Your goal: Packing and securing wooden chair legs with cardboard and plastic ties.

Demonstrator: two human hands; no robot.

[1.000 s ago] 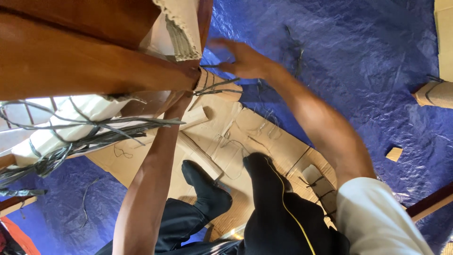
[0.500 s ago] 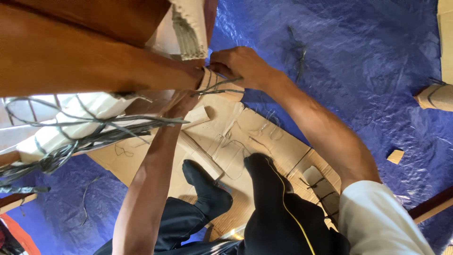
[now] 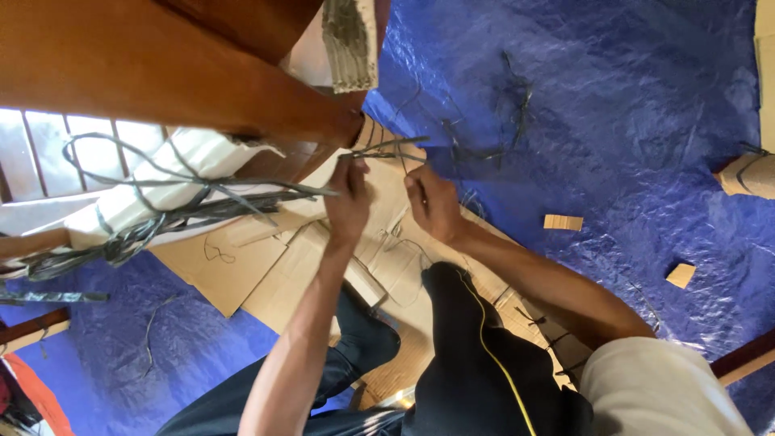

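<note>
- The left hand [image 3: 349, 202] is closed on a grey plastic strap [image 3: 379, 150], pinched just below the end of the wooden furniture leg [image 3: 186, 85]; the strap is held taut, seemingly so it can be worked loose.
- The right hand [image 3: 432, 202] is curled narrow just beside the left, fingers bent toward the same strap; whether it actually grips the strap cannot be told.
- The strap is wound around a cardboard wrap [image 3: 373, 137] at the leg's tip, apparently to bind the padding on.
- A tangle of loose grey straps [image 3: 153, 222] hangs over white wrapped rails at the left.
- Flattened cardboard [image 3: 266, 266] is spread on the blue tarp [image 3: 630, 105], beneath the leg, probably as cushioning.
- Small wooden blocks [image 3: 563, 222] lie on the tarp toward its right edge, well apart from the hands.
</note>
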